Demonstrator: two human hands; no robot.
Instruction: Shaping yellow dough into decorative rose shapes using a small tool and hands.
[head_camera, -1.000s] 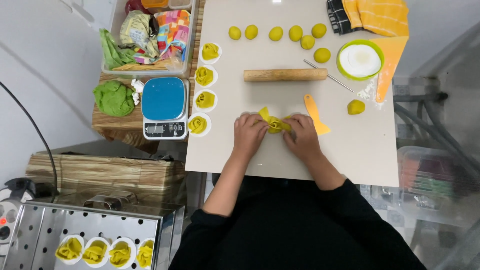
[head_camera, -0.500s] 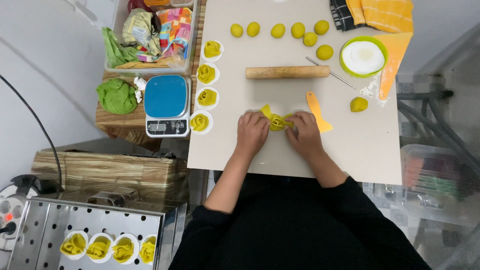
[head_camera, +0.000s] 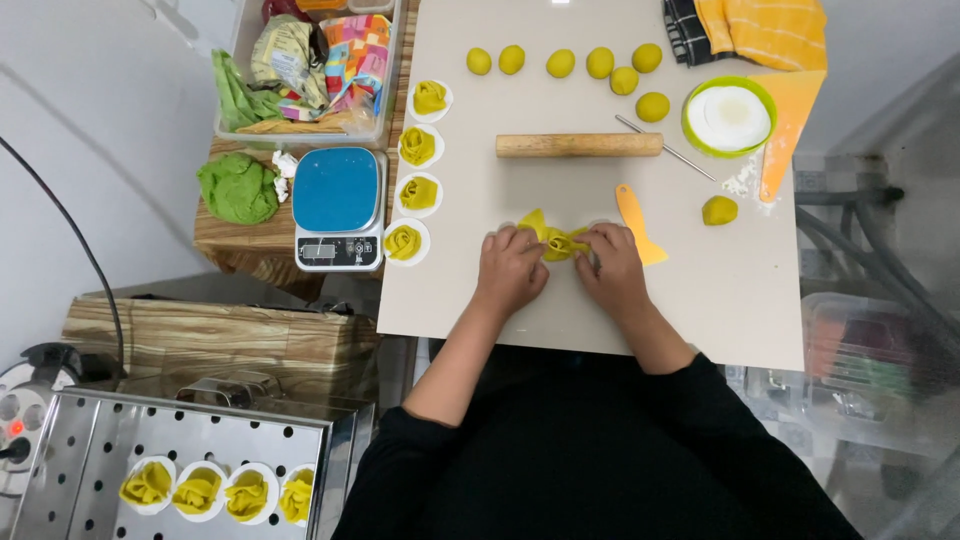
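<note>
My left hand (head_camera: 510, 268) and my right hand (head_camera: 612, 265) pinch a folded piece of yellow dough (head_camera: 553, 238) between them on the beige board (head_camera: 720, 300). Both sets of fingers close around the dough from either side. A wooden rolling pin (head_camera: 578, 145) lies just beyond my hands. An orange plastic scraper (head_camera: 640, 222) rests right of my right hand. Several shaped yellow dough flowers on white paper rounds (head_camera: 408, 241) line the board's left edge.
Several yellow dough balls (head_camera: 600, 63) sit at the far edge, one more ball (head_camera: 719, 210) at right. A green-rimmed bowl of flour (head_camera: 729, 116), a metal skewer (head_camera: 665, 148), a blue kitchen scale (head_camera: 337, 205), a green cloth (head_camera: 237, 187) and a steel steamer tray (head_camera: 150, 470) surround it.
Both hands have kept pinching and folding the yellow dough in the same spot. The view has shifted slightly; nothing else has moved.
</note>
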